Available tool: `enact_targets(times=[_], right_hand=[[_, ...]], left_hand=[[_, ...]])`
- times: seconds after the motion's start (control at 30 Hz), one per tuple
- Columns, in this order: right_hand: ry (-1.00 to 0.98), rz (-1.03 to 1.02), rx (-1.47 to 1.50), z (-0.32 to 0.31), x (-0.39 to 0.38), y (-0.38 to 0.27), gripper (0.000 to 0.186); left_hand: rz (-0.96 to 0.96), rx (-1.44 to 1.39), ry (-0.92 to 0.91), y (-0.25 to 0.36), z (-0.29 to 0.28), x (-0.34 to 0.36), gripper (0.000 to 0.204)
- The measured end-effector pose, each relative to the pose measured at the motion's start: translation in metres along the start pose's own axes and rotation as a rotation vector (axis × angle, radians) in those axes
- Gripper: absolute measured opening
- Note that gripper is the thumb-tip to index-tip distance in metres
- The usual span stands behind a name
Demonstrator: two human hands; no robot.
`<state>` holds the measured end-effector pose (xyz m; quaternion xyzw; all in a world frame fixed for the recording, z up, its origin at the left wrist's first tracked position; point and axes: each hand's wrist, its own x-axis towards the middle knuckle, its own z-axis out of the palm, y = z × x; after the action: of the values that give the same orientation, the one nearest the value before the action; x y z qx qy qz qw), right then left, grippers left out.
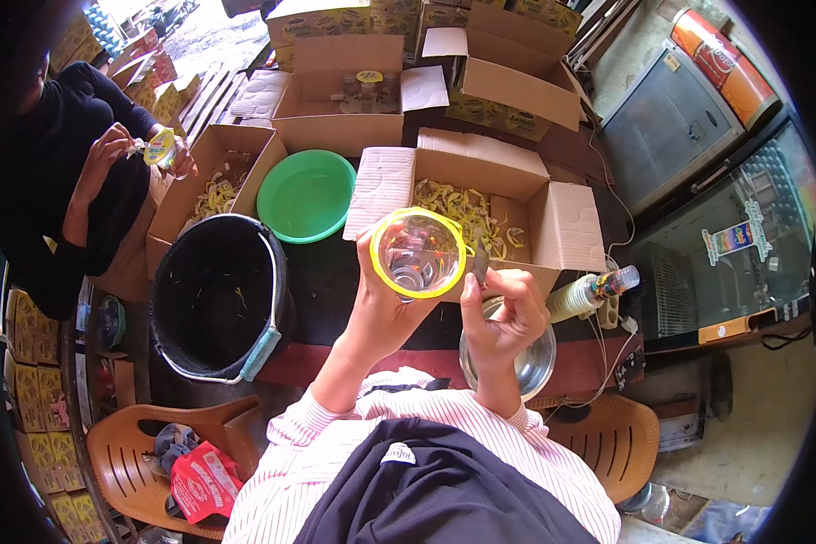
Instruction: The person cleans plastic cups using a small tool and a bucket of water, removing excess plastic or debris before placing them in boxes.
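Note:
My left hand (372, 313) is wrapped round a clear plastic cup (417, 258) with a bright yellow rim, its round end facing up toward me. Close against the right side of that rim, my right hand (508, 313) pinches a small dark blade (480, 260) between thumb and fingers. A bit of yellow strip (469, 247) shows at the rim beside the blade. Just beyond the cup, an open cardboard box (553, 222) holds many curled yellow strips (453, 204). Under my right hand sits a shiny metal bowl (544, 367), partly hidden.
A black bucket (159, 317) and a green basin (349, 195) stand to the left. At right lies a stack of cups (571, 297). Across the table, a co-worker's hands (109, 154) hold a yellow-lidded cup (161, 148) above another box (267, 172). More boxes (335, 54) stand behind.

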<state>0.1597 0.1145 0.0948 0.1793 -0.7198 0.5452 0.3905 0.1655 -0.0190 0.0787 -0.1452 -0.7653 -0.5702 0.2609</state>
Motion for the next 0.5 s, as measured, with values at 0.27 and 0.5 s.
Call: enact_targets(times=[0.27,0.5], right_hand=[[-0.069,-0.039,-0.006,-0.0011,0.0,0.0021,0.02],[-0.069,-0.047,0.004,-0.002,0.002,0.004,0.02]], left_hand=[[0.002,-0.062,-0.055,-0.0006,-0.0006,-0.0001,0.076],[0.022,-0.103,-0.109,-0.0022,-0.0007,-0.0027,0.077]])
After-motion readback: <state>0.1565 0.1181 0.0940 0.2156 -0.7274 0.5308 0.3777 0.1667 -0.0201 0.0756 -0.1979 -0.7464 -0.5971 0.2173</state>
